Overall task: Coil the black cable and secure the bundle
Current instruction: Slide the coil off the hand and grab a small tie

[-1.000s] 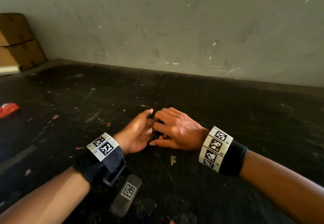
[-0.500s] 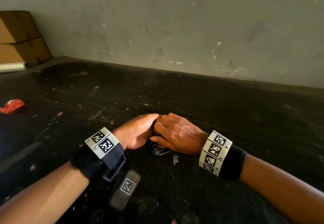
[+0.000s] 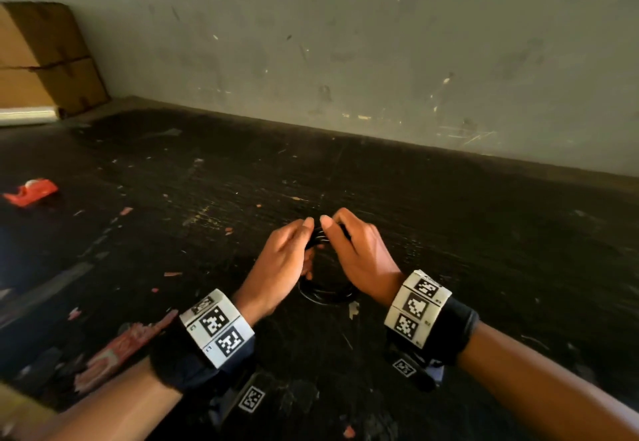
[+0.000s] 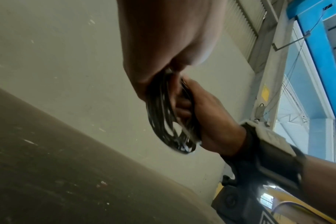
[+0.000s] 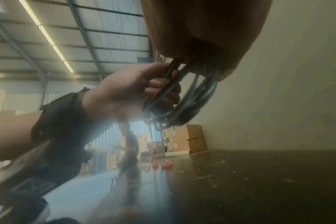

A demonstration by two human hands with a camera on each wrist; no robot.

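Left hand (image 3: 287, 254) and right hand (image 3: 359, 254) both pinch the black cable coil (image 3: 326, 293); loosening either grip risks loops springing apart.

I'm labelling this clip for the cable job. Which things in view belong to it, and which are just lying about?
In the job:
- coiled black cable
- left hand, gripping the coil
- right hand, gripping the coil

Lying about:
- red plastic tape dispenser
- brown cardboard boxes
- dark scuffed worktable
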